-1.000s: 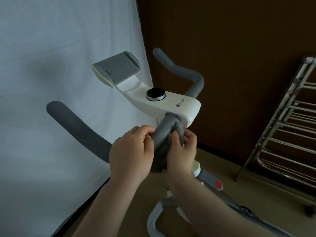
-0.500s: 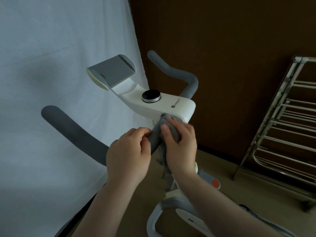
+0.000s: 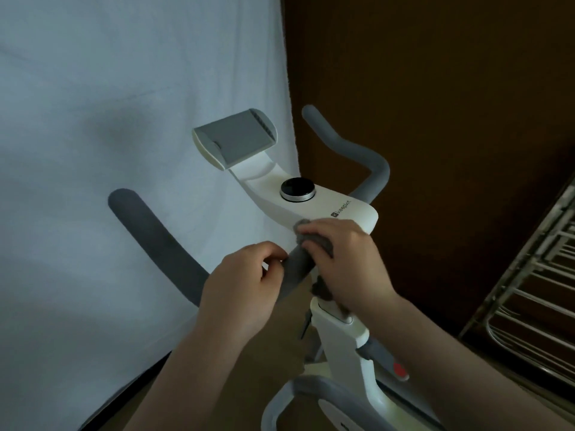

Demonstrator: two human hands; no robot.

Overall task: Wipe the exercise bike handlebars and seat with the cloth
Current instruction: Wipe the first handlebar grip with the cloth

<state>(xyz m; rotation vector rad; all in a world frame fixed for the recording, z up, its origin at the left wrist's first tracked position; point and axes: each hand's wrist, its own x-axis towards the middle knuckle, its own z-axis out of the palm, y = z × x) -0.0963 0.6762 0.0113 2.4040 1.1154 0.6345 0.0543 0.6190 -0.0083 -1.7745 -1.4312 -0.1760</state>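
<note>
Grey cloth [image 3: 314, 241] sits bunched on the grey foam handlebar [image 3: 295, 272], right under the white console [image 3: 342, 209] edge. Right hand [image 3: 345, 262] grips the cloth, fingers curled over it and the bar. Left hand [image 3: 242, 293] clamps the same bar just below, thumb and fingers wrapped. White backdrop sheet [image 3: 124, 119] on left, metal rack [image 3: 535, 290] on right.

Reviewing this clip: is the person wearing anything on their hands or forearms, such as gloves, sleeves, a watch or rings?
Nothing shows. The left hand and right hand are bare, with no gloves, rings or watch, and both forearms are uncovered to the frame's edge, so no sleeves appear.
</note>
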